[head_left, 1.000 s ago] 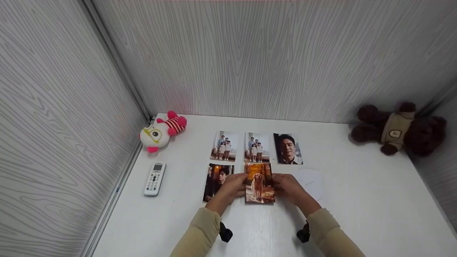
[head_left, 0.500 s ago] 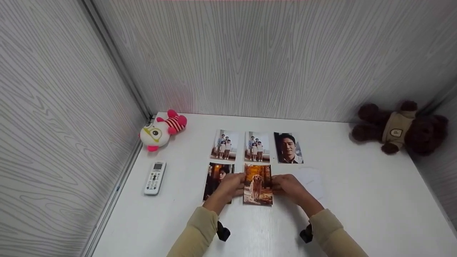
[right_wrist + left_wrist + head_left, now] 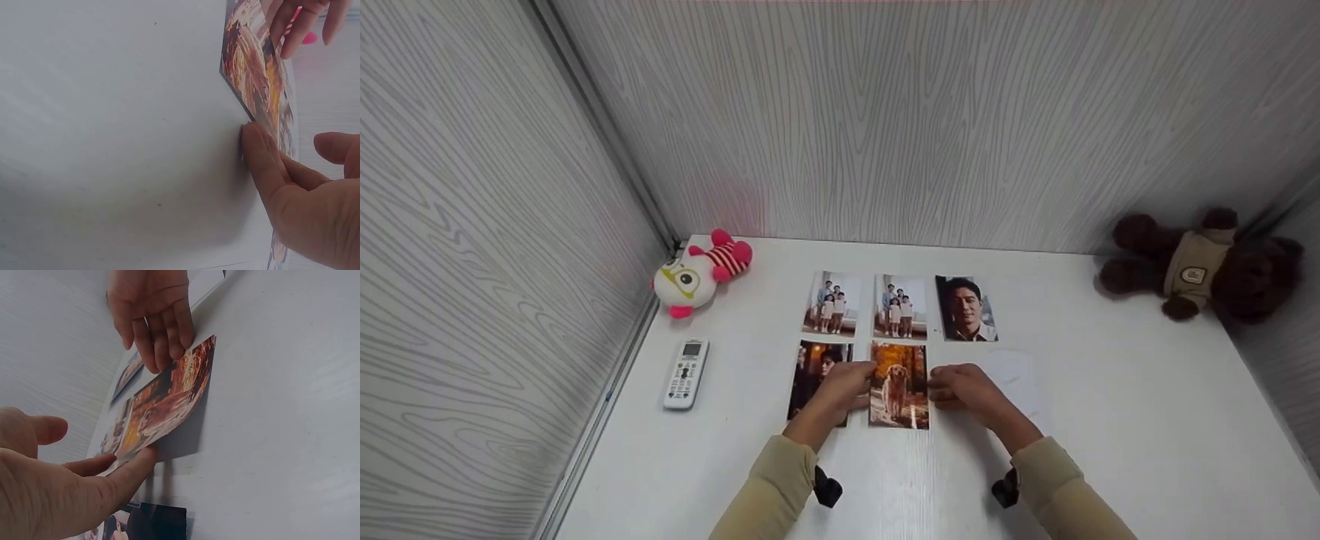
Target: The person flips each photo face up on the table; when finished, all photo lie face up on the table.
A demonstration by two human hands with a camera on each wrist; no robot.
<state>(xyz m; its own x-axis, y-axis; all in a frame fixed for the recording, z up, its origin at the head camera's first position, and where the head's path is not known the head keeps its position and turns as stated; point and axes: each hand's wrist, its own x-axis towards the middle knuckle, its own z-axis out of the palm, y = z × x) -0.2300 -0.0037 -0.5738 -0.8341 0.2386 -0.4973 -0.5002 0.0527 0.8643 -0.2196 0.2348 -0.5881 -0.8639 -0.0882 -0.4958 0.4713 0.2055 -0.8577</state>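
Note:
A photo of a golden dog among autumn leaves (image 3: 898, 386) lies on the white table between both hands, one edge lifted a little in the left wrist view. My left hand (image 3: 842, 390) touches its left edge with extended fingers (image 3: 132, 478), thumb held apart. At the opposite edge is my right hand (image 3: 969, 390), its fingers (image 3: 261, 154) straight and the thumb off the photo. Under my left wrist, partly hidden, lies a dark portrait photo (image 3: 808, 375). Behind are two family photos (image 3: 831, 304) and a portrait of a person in a white collar (image 3: 966, 309).
A blank white card (image 3: 1012, 375) lies beside my right forearm. At the left are a white remote control (image 3: 686, 375) and a pink-and-white plush toy (image 3: 697, 277). A brown teddy bear (image 3: 1196, 274) lies at the back right, near the panel walls (image 3: 885, 127).
The dog photo has shifted slightly left and come down flatter on the table. Both hands stay at its sides, the right hand's fingers loosening from its edge.

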